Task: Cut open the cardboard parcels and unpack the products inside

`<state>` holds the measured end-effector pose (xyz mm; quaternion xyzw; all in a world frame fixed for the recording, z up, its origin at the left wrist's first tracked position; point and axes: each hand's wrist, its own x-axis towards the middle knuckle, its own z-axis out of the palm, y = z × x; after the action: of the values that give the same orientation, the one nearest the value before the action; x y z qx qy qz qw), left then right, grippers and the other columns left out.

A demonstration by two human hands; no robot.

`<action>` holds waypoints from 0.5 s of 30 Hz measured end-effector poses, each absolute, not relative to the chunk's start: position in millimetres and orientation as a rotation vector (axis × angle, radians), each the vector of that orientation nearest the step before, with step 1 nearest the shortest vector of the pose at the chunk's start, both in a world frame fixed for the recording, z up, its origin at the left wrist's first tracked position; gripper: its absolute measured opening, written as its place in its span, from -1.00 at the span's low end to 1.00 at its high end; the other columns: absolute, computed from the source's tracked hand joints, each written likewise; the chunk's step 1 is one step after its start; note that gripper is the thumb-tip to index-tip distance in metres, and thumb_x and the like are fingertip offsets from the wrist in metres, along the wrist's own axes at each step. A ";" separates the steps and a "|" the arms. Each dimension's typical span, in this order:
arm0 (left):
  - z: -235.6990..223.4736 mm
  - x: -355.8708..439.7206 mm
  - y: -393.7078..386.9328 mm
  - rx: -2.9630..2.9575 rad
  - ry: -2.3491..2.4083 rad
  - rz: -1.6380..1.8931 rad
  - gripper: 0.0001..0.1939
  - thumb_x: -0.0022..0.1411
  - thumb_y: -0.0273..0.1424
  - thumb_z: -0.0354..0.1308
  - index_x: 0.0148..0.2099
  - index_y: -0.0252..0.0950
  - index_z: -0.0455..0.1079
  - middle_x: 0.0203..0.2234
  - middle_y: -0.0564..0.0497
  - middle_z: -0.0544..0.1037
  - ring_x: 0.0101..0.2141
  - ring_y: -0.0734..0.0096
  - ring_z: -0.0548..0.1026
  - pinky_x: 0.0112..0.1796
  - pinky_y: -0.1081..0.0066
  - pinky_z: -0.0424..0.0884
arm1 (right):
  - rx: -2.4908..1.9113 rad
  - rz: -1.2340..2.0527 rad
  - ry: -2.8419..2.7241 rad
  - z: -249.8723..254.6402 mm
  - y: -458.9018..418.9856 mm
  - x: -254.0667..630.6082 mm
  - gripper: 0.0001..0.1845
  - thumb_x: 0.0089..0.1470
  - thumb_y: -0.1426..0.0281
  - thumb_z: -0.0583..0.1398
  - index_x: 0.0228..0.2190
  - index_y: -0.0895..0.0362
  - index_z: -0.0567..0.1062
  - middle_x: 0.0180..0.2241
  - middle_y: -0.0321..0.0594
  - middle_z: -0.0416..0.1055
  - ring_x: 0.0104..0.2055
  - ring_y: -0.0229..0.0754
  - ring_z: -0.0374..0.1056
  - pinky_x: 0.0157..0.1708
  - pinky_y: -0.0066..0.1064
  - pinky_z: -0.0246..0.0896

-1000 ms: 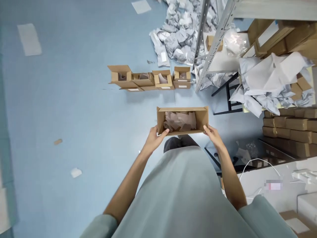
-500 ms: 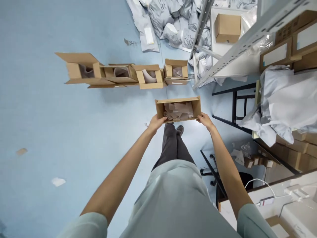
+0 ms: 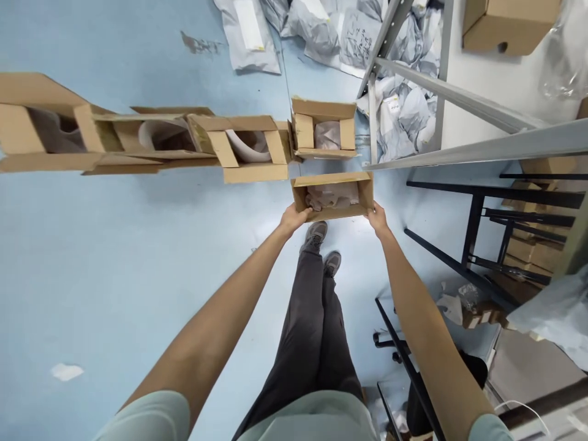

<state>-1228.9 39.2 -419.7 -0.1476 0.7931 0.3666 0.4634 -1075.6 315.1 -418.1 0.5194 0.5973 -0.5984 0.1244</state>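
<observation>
Between my two hands is an open cardboard box (image 3: 340,214), held above the floor in front of my feet. Crumpled pale packing paper (image 3: 337,195) lies inside it; anything beneath the paper is hidden. My left hand (image 3: 295,218) grips the box's left near corner, thumb over the rim. My right hand (image 3: 377,218) grips the right near corner, its fingers partly hidden behind the wall. Just beyond stands a smaller open box (image 3: 324,109) with a pale wrapped item inside. To its left, a row of open boxes (image 3: 255,174) holds pale curved contents.
Grey plastic mailing bags (image 3: 250,37) lie on the floor at the back. A metal shelf frame (image 3: 478,153) with a closed box (image 3: 514,24) rises at the right. Black table legs (image 3: 473,229) stand right of my arm. A white scrap (image 3: 67,371) lies on the blue floor.
The held box has come closer to the row of boxes on the floor, with both hands keeping their grip. My view has shifted forward and down, and both my shoes now show.
</observation>
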 end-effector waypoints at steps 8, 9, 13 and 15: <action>-397.6 -1210.3 39.5 -0.335 1.999 0.650 0.07 0.24 -0.01 0.44 0.58 -0.48 0.22 0.47 -0.59 0.39 0.52 -0.52 0.30 0.45 -0.18 0.26 | 1.765 -1.828 1.268 -385.0 282.4 -1074.9 -0.11 0.32 0.32 0.35 0.57 -0.02 0.25 0.68 -0.03 0.00 0.65 0.00 0.12 0.50 -0.05 0.31; -381.9 -1201.3 37.5 -0.317 1.979 0.653 0.07 0.23 -0.01 0.44 0.58 -0.46 0.22 0.46 -0.58 0.41 0.51 -0.51 0.31 0.44 -0.18 0.27 | 1.767 -1.831 1.244 -368.1 273.4 -1068.3 -0.14 0.30 0.32 0.37 0.53 0.00 0.32 0.65 0.01 0.08 0.64 0.02 0.16 0.51 -0.03 0.30; -305.2 -1171.2 24.5 -0.247 1.917 0.641 -0.07 0.23 -0.01 0.41 0.50 -0.36 0.37 0.39 -0.51 0.52 0.47 -0.41 0.41 0.42 -0.10 0.33 | 1.798 -1.866 1.147 -283.3 234.9 -1037.9 -0.25 0.21 0.35 0.41 0.39 0.11 0.49 0.49 0.16 0.38 0.50 0.07 0.38 0.48 0.02 0.32; -264.3 -1163.7 16.2 -0.194 1.892 0.632 -0.22 0.26 -0.06 0.38 0.41 -0.31 0.46 0.32 -0.46 0.60 0.43 -0.35 0.48 0.38 -0.08 0.38 | 1.827 -1.897 1.124 -236.3 216.7 -1023.0 -0.28 0.15 0.34 0.44 0.32 0.14 0.55 0.40 0.18 0.48 0.42 0.09 0.47 0.46 0.06 0.34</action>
<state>-1163.7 16.2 -264.3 -0.0815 0.7954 0.2658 0.5386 -1023.0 216.7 -236.3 0.6318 0.3886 -0.6562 0.1388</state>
